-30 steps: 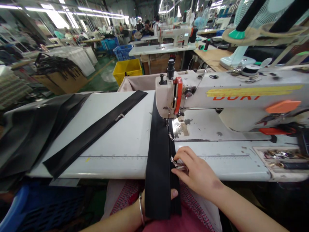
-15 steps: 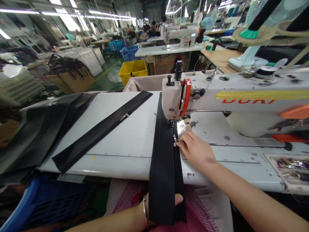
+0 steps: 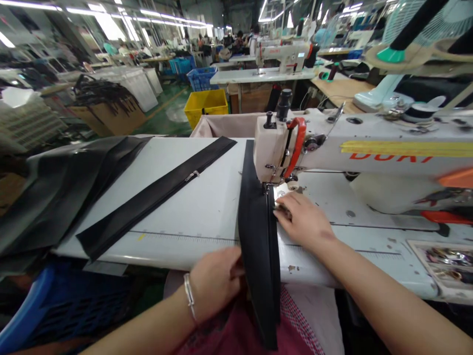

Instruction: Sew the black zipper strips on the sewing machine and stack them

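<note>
A long black strip with a zipper (image 3: 254,231) runs under the presser foot of the sewing machine (image 3: 275,153) and hangs over the table's front edge toward my lap. My left hand (image 3: 218,281) is closed at the strip's left edge, below the table edge, with its fingertips hidden behind the material. Beside the needle area, my right hand (image 3: 303,217) is closed at the strip's right edge. A bit of dark metal, seemingly the zipper pull (image 3: 284,210), shows between its thumb and fingers. Another black zippered strip (image 3: 158,197) lies slantwise on the left of the table.
Black sheets (image 3: 81,187) drape over the table's left end, above a blue basket (image 3: 66,305). A tray of small metal parts (image 3: 447,261) sits at the right. Behind the table are a cloth-lined bin (image 3: 225,125) and a yellow crate (image 3: 206,104).
My left hand has moved up and left from the strip's lower end to its left edge. The strip's hanging part is now tilted and folded narrower. My right hand has closed over the zipper pull.
</note>
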`<state>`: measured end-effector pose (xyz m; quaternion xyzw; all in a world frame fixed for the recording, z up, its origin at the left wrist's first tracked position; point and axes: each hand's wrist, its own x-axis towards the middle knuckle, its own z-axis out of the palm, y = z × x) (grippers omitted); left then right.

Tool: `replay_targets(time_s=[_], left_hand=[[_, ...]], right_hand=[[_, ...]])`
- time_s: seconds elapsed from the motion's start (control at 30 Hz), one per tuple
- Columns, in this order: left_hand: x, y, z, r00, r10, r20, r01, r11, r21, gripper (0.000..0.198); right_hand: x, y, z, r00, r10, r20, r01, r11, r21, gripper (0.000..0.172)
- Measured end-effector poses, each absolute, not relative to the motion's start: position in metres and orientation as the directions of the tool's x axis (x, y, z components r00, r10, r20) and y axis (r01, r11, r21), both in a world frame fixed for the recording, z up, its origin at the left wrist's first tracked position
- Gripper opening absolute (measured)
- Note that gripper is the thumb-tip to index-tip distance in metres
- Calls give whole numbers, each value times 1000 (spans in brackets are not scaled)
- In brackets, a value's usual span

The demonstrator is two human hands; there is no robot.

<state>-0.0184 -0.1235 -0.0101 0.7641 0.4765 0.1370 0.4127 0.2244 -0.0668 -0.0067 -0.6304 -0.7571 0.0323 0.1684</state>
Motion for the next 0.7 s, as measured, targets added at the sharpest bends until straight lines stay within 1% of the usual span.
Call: replay_targets(time_s=[0.03,0.07,0.1,0.13,0.17,0.2,0.27,0.3,0.33,0.4,0.5,0.57,0.7], left_hand=[[-23,-110,-2,490,870,-56,680,-341,649,23],[-26,-95,4,525,849,60,705,-473,528,31],[-26,-79,7,604,784,144,694,-606,390,40],[-24,-64,8,712,681,173,627,-727,280,50],[-21,-49,8,816,559,148,524,-823,222,59],[-17,-35,6,890,444,99,420,-886,196,66],[-11,-14,1,961,276,14,268,-943,196,73],[-8,-8,-1,972,236,-4,231,-951,204,75],[-7,-3,-2,976,216,-9,213,-954,212,76],[-7,0,-4,978,210,4,203,-952,228,76],[-9,-2,-6,975,223,15,212,-946,246,84],[-10,-4,-7,973,231,14,220,-942,253,90],[-8,-5,-6,972,234,14,223,-941,256,94]], right_hand=[[224,-87,-7,-242,945,218,913,298,-277,23],[225,-107,-8,-362,904,230,855,420,-305,29],[225,-125,-9,-451,862,233,799,506,-325,36],[226,-140,-11,-515,825,232,758,564,-328,42],[226,-152,-14,-561,795,228,730,606,-317,49],[227,-160,-16,-586,780,221,723,626,-292,56],[226,-169,-21,-615,757,219,728,652,-210,67],[224,-170,-22,-622,749,229,732,660,-167,69],[223,-170,-23,-624,742,244,738,663,-129,68],[219,-167,-25,-617,735,283,747,659,-84,61],[217,-163,-26,-602,729,325,744,660,-102,53],[218,-162,-28,-605,719,342,727,674,-130,52],[221,-159,-30,-612,710,348,708,688,-157,51]])
